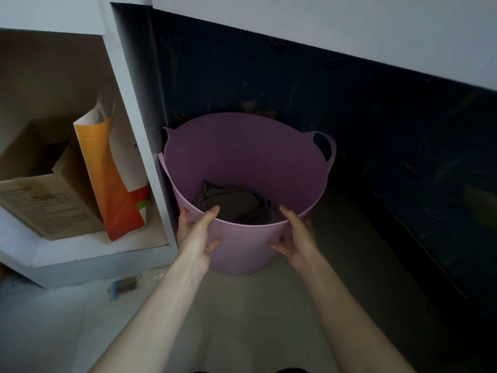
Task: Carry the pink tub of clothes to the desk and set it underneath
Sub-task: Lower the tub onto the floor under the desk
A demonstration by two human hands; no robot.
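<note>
At frame centre, left hand (197, 235) and right hand (295, 238) each grip the pink tub (242, 162) rim; better released gently, together.

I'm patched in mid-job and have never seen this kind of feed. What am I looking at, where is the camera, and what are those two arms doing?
There is no machine here: a person wears one camera on the head, looking forward and down, so the two bare arms are theirs. The left hand and right hand grip the near rim of the pink tub, thumbs inside, fingers on the outer wall. The tub sits on the floor in the dark space under the desk. Dark clothes lie in its bottom. In the white shelf on the left stand a cardboard box and an orange paper bag.
</note>
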